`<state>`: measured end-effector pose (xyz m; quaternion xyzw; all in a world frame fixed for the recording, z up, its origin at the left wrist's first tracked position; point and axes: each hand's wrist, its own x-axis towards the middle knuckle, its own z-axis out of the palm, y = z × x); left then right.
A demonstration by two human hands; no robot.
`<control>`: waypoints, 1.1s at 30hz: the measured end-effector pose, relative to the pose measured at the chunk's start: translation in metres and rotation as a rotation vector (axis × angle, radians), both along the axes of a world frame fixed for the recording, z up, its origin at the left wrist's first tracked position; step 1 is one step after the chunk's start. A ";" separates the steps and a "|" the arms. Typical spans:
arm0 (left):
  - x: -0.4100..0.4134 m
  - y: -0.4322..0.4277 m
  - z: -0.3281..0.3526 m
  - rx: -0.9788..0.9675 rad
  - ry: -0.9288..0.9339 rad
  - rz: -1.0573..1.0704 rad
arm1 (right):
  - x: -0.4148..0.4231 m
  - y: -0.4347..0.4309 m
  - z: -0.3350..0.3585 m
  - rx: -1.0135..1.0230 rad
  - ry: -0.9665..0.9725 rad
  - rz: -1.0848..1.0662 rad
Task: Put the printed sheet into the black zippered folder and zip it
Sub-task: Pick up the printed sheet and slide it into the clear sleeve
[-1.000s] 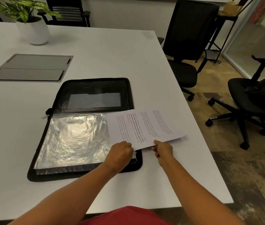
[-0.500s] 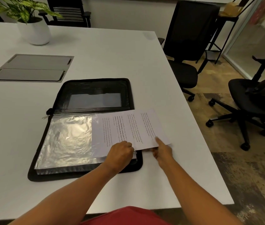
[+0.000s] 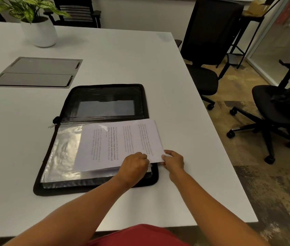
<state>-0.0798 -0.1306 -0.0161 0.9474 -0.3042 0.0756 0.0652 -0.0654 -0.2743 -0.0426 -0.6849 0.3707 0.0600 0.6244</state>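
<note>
Head view: sheet part-way across the open folder

The insertion step is judged to be in hand. The black zippered folder lies spread open on the white worktop, its stack of clear sleeves uppermost on the near half. The printed sheet is laid across those sleeves, text sideways, with its right edge just overhanging the folder's right rim. Whether it is already inside a sleeve or only on top cannot be told.

The sheet's near right corner is pinched by the right grip, thumb and fingers closed on the paper. The left grip is curled at the sheet's near edge, just above the folder's rim — what it has hold of, sheet or sleeve mouth, is hidden under the knuckles.

Compared with half a second ago, the sheet has been carried leftward: far less of it hangs over the bare worktop, and more of the shiny sleeve is covered. The right grip has followed it; the left has hardly shifted.

Next, the sheet would need pushing fully within the folder's outline and squaring, so nothing is caught when the far cover is folded over. The zipper pull at the spine's left end is untouched.
</note>
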 end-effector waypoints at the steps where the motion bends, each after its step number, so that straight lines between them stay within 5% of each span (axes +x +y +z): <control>1: 0.000 0.000 0.001 0.000 0.007 -0.003 | -0.001 0.007 0.002 0.007 0.003 0.047; 10: 0.001 0.002 -0.002 -0.121 -0.023 -0.038 | 0.010 0.042 0.025 0.053 0.144 0.378; 20: 0.003 0.005 -0.013 -0.167 0.049 -0.028 | 0.006 0.035 0.022 0.054 0.193 0.489; 33: 0.015 0.067 -0.032 -0.298 0.117 0.293 | -0.007 0.006 0.003 -0.084 0.103 0.685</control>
